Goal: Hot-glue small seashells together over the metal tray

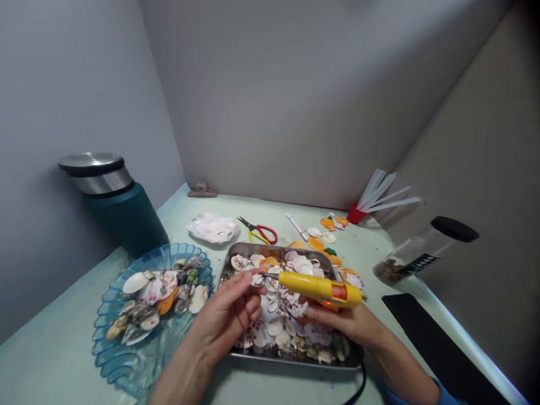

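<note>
My left hand pinches a small white shell between thumb and fingers, above a metal tray. In my right hand is a yellow hot glue gun, pointing left, with a small red light glowing on its body. The gun's metal nozzle touches or nearly touches the shell; I cannot tell which. Many loose shells fill the tray beneath both hands, white, speckled and orange. A black cord hangs down near the tray's front right corner.
On the left stand a blue scalloped plate of shells and a green bottle. Behind the tray lie a white packet, red-and-yellow scissors, a marker and orange shells. Glue sticks, a jar and a black slab are right.
</note>
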{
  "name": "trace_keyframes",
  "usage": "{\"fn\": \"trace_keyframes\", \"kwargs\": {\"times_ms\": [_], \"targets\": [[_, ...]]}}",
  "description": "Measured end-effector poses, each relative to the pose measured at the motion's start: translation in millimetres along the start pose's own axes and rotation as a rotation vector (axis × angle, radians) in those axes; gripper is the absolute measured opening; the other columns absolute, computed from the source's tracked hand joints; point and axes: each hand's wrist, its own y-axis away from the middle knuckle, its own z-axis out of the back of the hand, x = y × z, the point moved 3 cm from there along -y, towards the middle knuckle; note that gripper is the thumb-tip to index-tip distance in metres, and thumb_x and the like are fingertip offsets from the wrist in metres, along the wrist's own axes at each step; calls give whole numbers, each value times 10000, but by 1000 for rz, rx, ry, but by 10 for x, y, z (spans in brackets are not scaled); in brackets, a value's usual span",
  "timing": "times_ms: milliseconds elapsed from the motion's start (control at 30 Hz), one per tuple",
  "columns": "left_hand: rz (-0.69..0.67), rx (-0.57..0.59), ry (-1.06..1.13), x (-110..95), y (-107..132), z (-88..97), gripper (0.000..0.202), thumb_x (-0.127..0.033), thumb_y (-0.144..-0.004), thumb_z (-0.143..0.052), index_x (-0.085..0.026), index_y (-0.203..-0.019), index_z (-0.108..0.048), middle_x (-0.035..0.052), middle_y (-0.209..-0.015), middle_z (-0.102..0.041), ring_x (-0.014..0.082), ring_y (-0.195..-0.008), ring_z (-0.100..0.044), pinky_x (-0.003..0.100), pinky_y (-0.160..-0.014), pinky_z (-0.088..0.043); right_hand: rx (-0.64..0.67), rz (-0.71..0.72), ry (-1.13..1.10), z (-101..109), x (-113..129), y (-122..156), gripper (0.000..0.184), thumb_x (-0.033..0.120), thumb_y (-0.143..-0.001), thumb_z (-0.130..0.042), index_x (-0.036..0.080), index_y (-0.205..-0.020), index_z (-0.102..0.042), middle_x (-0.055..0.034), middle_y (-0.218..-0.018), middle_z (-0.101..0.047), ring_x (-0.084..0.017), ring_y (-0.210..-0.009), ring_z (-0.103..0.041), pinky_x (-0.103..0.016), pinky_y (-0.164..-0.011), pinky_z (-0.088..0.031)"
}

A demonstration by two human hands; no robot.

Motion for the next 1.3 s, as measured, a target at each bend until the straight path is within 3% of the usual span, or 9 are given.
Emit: {"fn": "trace_keyframes", "kwargs": {"times_ms": [633, 867, 1100, 1200, 1300], "targets": [[-1, -11, 45, -6, -5, 7, 241, -234, -718, -774, -122, -925, -722, 50, -690, -631, 47, -491, -390, 179, -480, -367, 1, 11, -76, -13, 9, -7, 135, 265, -770, -732, 252, -903, -721, 6, -868, -753, -191, -822, -704, -322, -800, -586], [-11, -5, 30, 6, -23, 31, 228, -254, -747, -751, -126, -933, -722, 54, -697, -630, 47, -489, -396, 179, -481, -383, 15, 0, -45, -17, 6, 0, 153, 298, -776, -723, 212, -902, -722, -27, -849, -754, -202, -783, -705, -324, -754, -596], [-9, 1, 41, 6, -20, 35, 220, -265, -747, -749, -132, -921, -730, 51, -687, -630, 49, -501, -412, 170, -484, -380, 16, 17, -48, 11, -37, 9, 148, 298, -786, -726, 229, -917, -731, -26, -892, -758, -218, -844, -698, -352, -820, -576], [-16, 13, 54, 3, -23, 53, 201, -256, -777, -720, -133, -936, -727, 50, -699, -635, 46, -499, -410, 172, -487, -383, -21, -20, -88, 30, -93, 26, 167, 327, -774, -743, 246, -921, -740, -28, -897, -756, -223, -846, -696, -360, -814, -578], [-34, 24, 64, -2, -16, 43, 203, -255, -785, -710, -129, -945, -719, 55, -716, -645, 46, -495, -415, 178, -491, -392, -94, -86, -158, 49, -178, 47, 209, 377, -751, -761, 246, -914, -746, -42, -863, -749, -226, -799, -695, -338, -711, -598]]}}
